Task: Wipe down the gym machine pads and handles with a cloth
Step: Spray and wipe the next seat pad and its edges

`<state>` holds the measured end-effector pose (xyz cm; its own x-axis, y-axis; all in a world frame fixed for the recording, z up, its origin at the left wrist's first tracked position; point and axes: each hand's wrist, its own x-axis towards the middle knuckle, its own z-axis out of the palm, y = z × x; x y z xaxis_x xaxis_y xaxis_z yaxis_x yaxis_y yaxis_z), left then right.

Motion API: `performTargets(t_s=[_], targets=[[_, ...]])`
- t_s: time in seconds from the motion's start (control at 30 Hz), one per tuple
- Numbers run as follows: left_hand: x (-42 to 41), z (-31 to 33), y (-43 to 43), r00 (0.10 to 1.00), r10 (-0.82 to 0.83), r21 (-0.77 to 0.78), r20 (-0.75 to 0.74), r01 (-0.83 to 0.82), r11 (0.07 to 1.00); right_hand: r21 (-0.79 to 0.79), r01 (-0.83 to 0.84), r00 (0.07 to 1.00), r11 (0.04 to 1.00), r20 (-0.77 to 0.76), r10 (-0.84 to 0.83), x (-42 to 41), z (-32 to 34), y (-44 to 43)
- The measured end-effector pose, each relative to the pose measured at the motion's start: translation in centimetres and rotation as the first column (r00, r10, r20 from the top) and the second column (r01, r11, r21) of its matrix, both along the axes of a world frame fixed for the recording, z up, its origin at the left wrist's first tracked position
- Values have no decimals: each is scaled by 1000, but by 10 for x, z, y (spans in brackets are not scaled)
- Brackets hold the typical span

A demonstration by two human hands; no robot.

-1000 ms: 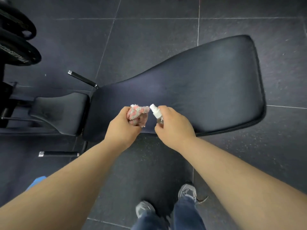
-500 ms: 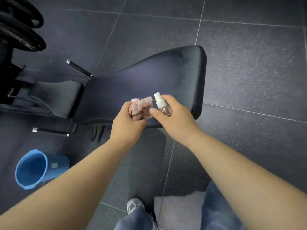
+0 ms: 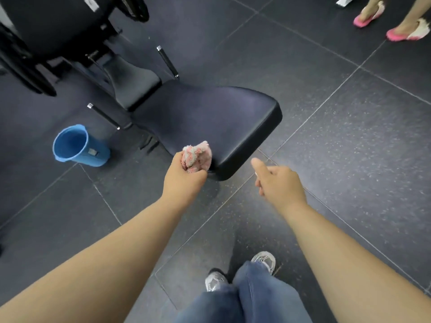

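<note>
1. One view: wide-angle cam worn on the head, standing height.
2. It faces forward and steeply down. Own sneakers [image 3: 263, 261] sit at the bottom edge and floor tiles [image 3: 349, 136] fill most of the frame, seams running diagonal.
3. Forearms enter from the bottom corners. Left hand [image 3: 184, 178] with cloth [image 3: 198, 157] and right hand [image 3: 279, 183] sit mid-frame at arm's reach.
4. Bench pad [image 3: 210, 113] is just beyond the hands. Machine frame [image 3: 58, 24] is top left, blue bucket [image 3: 93, 155] left, and another person's pink slippers [image 3: 405, 31] top right.

Dim, even overhead light, soft bluish sheen on the black bench pad [image 3: 221, 106], faint shadow beside the shoes [image 3: 263, 261] on the dark floor [image 3: 349, 148], wide-angle bending toward edges, pink slippers [image 3: 401, 34] blurred, overall slightly soft.
</note>
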<state>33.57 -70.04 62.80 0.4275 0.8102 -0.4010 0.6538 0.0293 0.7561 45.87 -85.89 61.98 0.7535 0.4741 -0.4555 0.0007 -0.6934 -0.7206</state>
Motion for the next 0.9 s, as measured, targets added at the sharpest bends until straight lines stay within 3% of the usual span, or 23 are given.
performTargets(t_s=[0.17, 0.27, 0.37, 0.43, 0.7, 0.9], targets=[[-6, -7, -19, 949, 275, -89, 153, -264, 960, -167, -210, 970, 963, 84, 226, 1, -17, 4], [-14, -14, -36, 889, 438, -115, 133, -425, 898, -230, -384, 899, 894, 126, 419, 4, -25, 12], [-15, -14, -61, 788, 604, -120, 123, -592, 797, -212, -469, 848, 857, 165, 505, 19, -27, 22], [-5, -15, -74, 760, 642, -110, 99, -633, 766, -188, -489, 835, 852, 184, 519, 38, -29, 29], [22, -16, -112, 576, 807, -100, 126, -802, 588, -231, -726, 635, 648, 138, 761, 76, -36, 32], [26, -25, -125, 575, 812, -80, 99, -809, 582, -203, -783, 572, 588, 135, 809, 80, -34, 44]])
